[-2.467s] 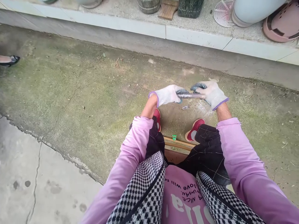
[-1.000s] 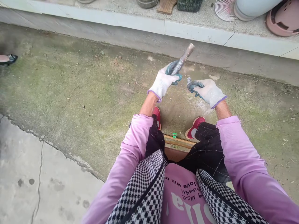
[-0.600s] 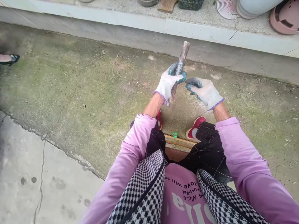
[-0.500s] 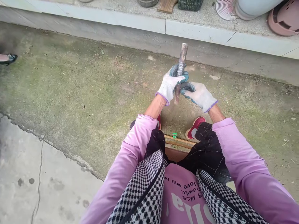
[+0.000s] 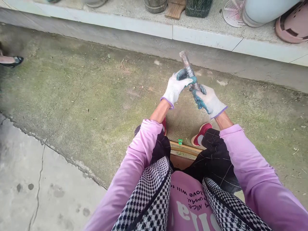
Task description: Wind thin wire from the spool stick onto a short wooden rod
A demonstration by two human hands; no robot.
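Note:
A short wooden stick [image 5: 184,59] with silvery wire [image 5: 190,72] wound around its middle is held up in front of me, its bare far end tilted to the left. My left hand [image 5: 177,84], in a white glove with blue-green coated fingers, grips the wire-wound part. The near end sits in my right hand [image 5: 207,98], gloved the same way, with fingers curled around it. That near end is mostly hidden by the right glove.
Ahead runs a raised ledge [image 5: 149,28] with a wooden board [image 5: 175,9], a dark container [image 5: 198,7], a pink-white round grille [image 5: 233,13] and a white pot [image 5: 264,11]. A person's shoe [image 5: 14,61] shows at far left. Below me is a wooden stool or chair edge [image 5: 185,148].
The stick has turned, its far end swinging left and its near end moving right into my right hand. My right fingers have closed around that end.

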